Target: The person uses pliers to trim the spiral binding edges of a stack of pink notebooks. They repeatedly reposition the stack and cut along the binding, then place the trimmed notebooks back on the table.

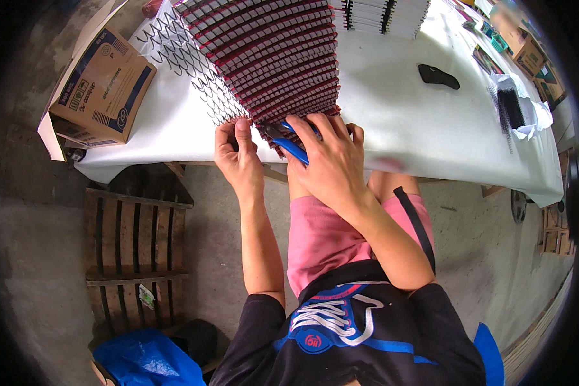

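A long stack of dark red-edged notebooks [270, 55] lies on the table in front of me, its near end close to the table edge. Dark spiral binding wires [202, 80] stick out in rows from its left side. My left hand [241, 161] is closed at the stack's near left corner, thumb and forefinger pinching the end of a spiral wire. My right hand [333, 161] grips blue-handled pliers [294, 152], whose jaws point left at that same corner. The hand partly hides the handles.
An open cardboard box [106, 87] stands on the table's left. More spiral-bound books [399, 14] lie at the back. A black pouch-like thing [439, 76] and a white package of black coils [511, 109] are on the right. A wooden pallet [138, 241] is on the floor at left.
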Motion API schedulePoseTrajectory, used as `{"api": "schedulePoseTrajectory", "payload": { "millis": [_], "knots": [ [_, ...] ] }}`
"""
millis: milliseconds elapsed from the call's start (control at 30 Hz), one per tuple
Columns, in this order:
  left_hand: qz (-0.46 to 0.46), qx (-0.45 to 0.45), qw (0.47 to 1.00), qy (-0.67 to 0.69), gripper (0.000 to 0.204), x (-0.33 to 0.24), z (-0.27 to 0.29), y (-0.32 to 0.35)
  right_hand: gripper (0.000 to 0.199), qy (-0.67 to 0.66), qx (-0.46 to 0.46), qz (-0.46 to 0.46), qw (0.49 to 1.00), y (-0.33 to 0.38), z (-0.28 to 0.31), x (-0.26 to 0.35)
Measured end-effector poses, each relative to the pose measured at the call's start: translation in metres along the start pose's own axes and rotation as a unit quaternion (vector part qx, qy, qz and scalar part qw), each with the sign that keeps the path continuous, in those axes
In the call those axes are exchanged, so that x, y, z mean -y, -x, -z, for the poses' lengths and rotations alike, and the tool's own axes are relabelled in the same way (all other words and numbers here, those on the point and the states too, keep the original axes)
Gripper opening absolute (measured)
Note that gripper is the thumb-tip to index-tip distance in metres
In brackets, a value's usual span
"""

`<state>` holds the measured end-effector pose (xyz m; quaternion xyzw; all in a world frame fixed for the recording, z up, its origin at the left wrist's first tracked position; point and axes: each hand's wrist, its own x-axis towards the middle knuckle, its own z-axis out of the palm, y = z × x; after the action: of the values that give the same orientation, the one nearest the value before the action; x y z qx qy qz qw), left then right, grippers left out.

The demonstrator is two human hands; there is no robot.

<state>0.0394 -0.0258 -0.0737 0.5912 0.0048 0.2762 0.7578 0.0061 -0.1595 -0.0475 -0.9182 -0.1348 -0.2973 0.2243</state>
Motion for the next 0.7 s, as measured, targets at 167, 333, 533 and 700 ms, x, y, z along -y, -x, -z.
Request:
{"api": "schedulePoseTrajectory", "payload": {
  "millis": [167,333,533,700],
  "knots": [
    [-0.050,-0.029,0.998,0.016,0.021,0.005,-0.011,-0.002,0.046,0.008,0.000,0.000,1.000,0.000,-0.001,0.000],
    [-0.049,-0.016,0.998,0.040,0.015,0.004,-0.007,-0.002,0.043,0.030,0.004,0.007,1.000,-0.001,-0.001,0.005],
    [-0.048,0.011,0.995,0.085,0.012,0.015,0.002,-0.002,0.037,-0.020,0.022,0.012,0.999,0.000,-0.007,0.000],
    [-0.028,0.014,0.994,0.105,0.014,0.016,0.003,-0.002,0.037,-0.063,0.030,-0.006,0.998,0.001,0.001,-0.007]
  ]
}}
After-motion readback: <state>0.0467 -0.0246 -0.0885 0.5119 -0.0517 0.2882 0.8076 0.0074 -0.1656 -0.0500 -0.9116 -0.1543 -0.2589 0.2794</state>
